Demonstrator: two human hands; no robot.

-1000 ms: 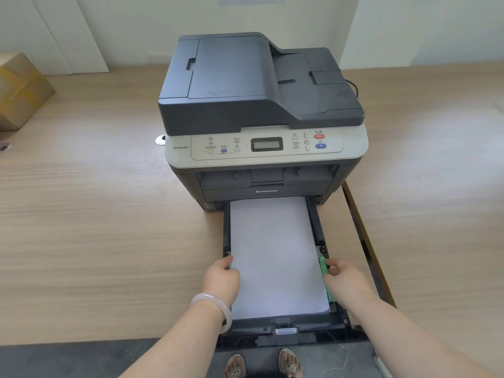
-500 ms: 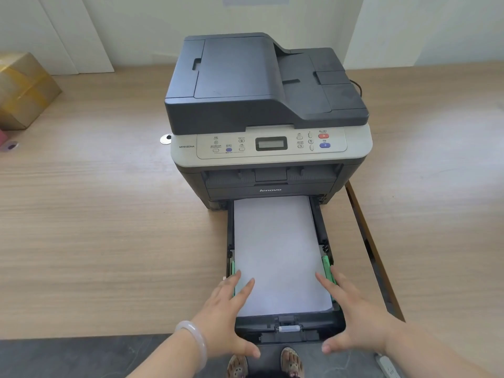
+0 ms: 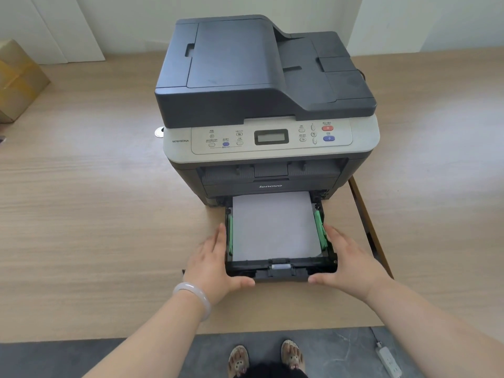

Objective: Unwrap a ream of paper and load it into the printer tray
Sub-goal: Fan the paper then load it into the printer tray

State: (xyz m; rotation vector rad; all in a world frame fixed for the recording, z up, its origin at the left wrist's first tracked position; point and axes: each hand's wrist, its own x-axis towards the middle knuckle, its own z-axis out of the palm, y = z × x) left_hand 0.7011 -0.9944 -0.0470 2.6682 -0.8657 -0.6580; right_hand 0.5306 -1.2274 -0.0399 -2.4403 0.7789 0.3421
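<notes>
A dark grey and light grey printer (image 3: 267, 99) stands on the wooden table. Its black paper tray (image 3: 281, 270) sticks out of the front, about halfway in. A stack of white paper (image 3: 274, 227) lies flat in the tray between green side guides (image 3: 319, 227). My left hand (image 3: 215, 264) grips the tray's front left corner, fingers along the side and thumb on the front. My right hand (image 3: 347, 264) grips the front right corner the same way.
The wooden table (image 3: 95, 214) spreads wide on both sides of the printer. A cardboard box (image 3: 19, 80) sits at the far left. A small round metal disc (image 3: 159, 132) lies left of the printer. A white power strip (image 3: 387, 360) lies on the grey floor.
Both hands left the green guides and took hold of the tray's front corners. The tray has slid further into the printer, so less paper shows.
</notes>
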